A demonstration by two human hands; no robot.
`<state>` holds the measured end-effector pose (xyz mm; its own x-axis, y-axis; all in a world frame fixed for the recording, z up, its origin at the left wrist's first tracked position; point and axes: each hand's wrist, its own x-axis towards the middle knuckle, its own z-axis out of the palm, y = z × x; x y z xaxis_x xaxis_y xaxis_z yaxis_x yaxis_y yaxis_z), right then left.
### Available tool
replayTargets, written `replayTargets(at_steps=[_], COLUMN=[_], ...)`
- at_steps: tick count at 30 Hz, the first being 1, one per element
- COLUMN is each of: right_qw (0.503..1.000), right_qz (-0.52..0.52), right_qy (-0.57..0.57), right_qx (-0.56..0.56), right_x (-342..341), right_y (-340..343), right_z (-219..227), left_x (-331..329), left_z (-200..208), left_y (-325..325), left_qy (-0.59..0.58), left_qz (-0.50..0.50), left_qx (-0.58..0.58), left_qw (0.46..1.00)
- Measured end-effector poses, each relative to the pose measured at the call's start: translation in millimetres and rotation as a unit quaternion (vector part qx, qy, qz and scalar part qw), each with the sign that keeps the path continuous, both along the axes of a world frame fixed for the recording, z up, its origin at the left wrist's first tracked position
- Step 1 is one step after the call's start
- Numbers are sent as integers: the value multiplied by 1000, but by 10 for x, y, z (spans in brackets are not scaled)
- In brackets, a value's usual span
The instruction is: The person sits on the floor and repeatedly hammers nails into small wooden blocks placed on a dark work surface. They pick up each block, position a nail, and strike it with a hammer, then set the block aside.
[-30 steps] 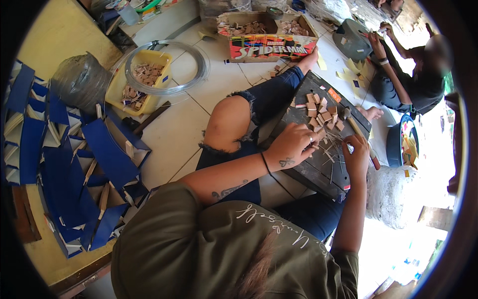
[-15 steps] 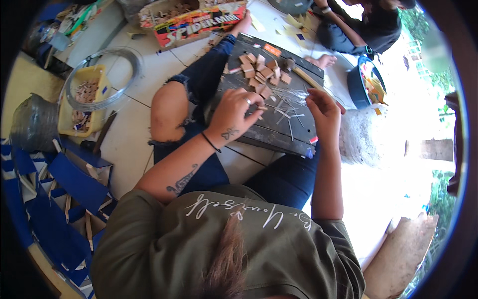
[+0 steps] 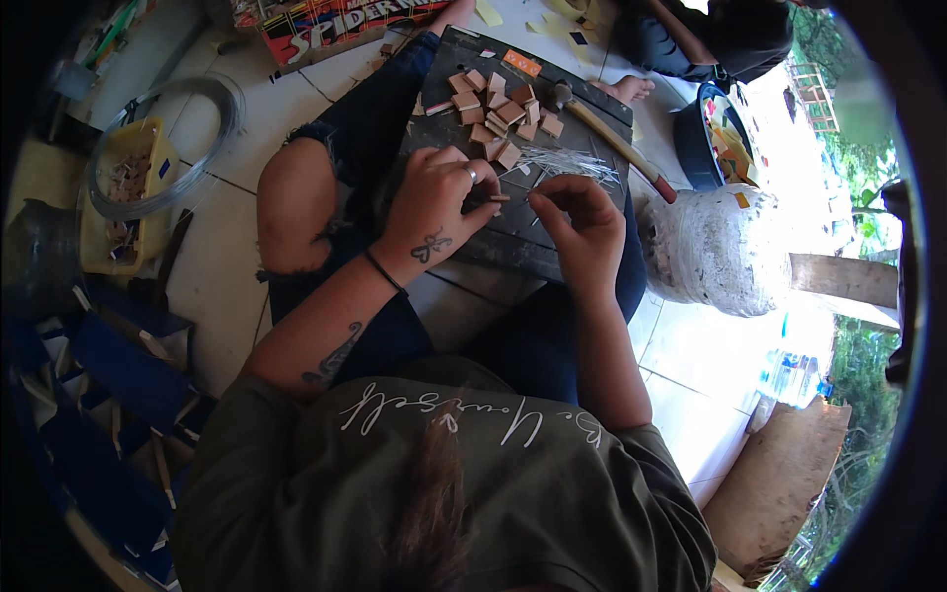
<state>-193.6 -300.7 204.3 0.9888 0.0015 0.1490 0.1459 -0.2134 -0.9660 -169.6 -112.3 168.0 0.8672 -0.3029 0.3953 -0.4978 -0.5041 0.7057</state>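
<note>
Between the thumb and fingers of my left hand is a small flat brown block, held above the near part of a dark low board. My right hand faces it closely, its thumb and forefinger pinched on what looks like a short, thin piece of wire. On the board beyond my hands lies a loose heap of brown square blocks. Beside it, several cut wire pieces are spread out, partly behind my right hand. A hammer with a wooden, red-ended handle rests along the board's right side.
At left are a wire coil, a yellow basket of small pieces and blue panels. A printed carton stands far left. Right are a dark tub and a plastic-wrapped bundle. Another person sits beyond.
My right hand has moved left from above the wire pieces to close beside the block in my left hand. The whole view has shifted, with the hammer now fully showing.
</note>
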Motion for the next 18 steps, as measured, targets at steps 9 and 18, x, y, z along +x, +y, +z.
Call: replayTargets(at_steps=[9,18], right_qw=[985,968], right_qz=[-23,-22], right_qy=[-95,-143], right_qx=[-143,-205], right_x=[42,59], right_y=[125,161], right_z=[-2,52], left_x=[-13,-21], left_z=[-10,0], left_y=[3,-6], left_qy=[2,6], left_qz=[-8,-3], left_qx=[-4,-15], left_qw=[1000,1000])
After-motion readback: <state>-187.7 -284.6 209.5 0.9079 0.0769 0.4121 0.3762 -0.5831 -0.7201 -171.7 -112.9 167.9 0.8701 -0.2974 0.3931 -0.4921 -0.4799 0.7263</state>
